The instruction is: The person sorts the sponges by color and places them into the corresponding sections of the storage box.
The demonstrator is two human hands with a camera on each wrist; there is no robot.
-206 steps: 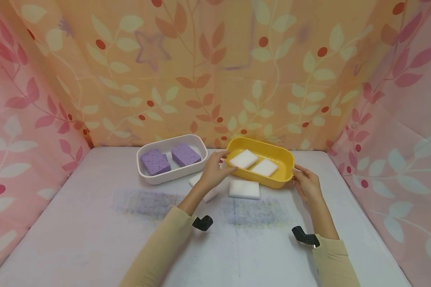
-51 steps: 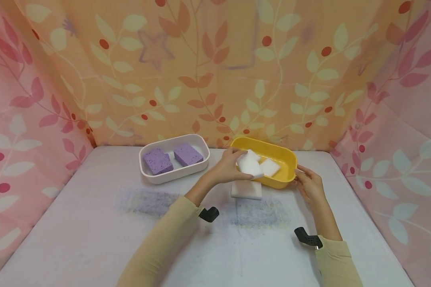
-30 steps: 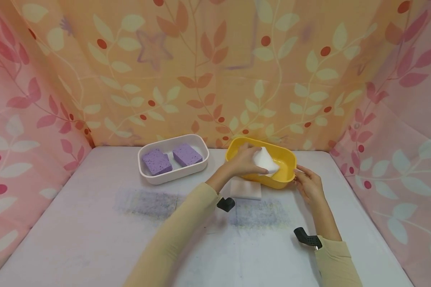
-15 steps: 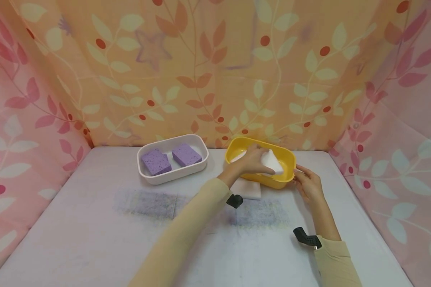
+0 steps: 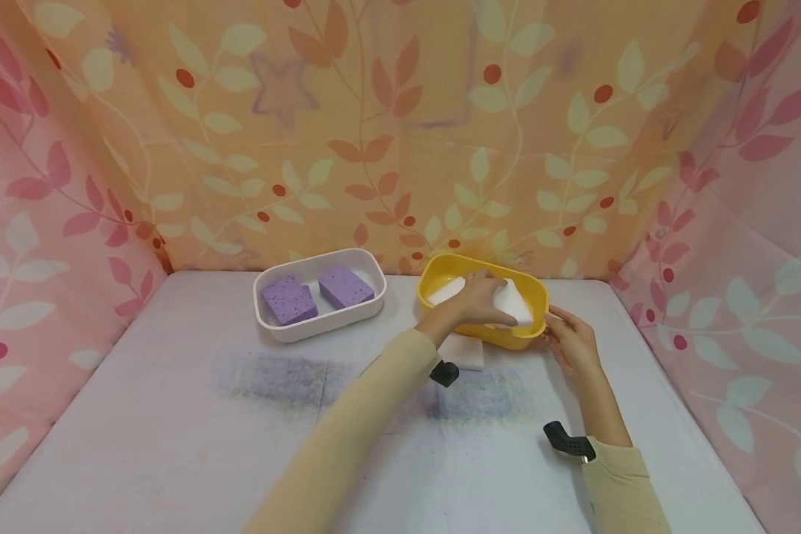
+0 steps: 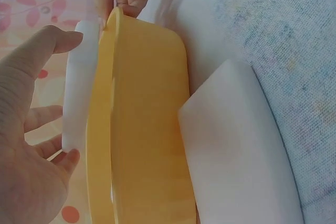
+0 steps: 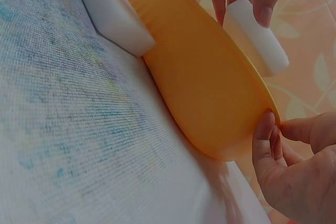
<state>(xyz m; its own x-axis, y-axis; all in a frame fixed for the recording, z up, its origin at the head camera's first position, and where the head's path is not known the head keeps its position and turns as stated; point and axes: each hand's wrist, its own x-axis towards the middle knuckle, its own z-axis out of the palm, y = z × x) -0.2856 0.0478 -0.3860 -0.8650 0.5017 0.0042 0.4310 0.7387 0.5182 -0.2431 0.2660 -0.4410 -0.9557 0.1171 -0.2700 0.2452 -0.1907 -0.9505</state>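
My left hand (image 5: 475, 300) reaches over the yellow tray (image 5: 500, 337) and grips a white sponge (image 5: 512, 302) between thumb and fingers. In the left wrist view this sponge (image 6: 81, 90) stands past the tray's rim, the thumb at one end of it. Part of another white sponge (image 5: 444, 291) shows inside the tray, beside the left hand. At the tray's right end my right hand (image 5: 574, 345) pinches the rim; the right wrist view shows its thumb and fingers on the edge (image 7: 273, 116). One more white sponge (image 5: 466, 351) lies on the table against the tray's front, partly hidden by the left wrist.
A white tray (image 5: 327, 323) with two purple sponges (image 5: 345, 288) in plain view stands to the left. Bluish smudges (image 5: 267, 378) mark the white tabletop in front of the trays. A patterned curtain (image 5: 400, 148) rises right behind them.
The left hand has carried a white sponge from near the table front over the yellow tray, then shifted right and lower with it. The right hand stays at the tray's right end.
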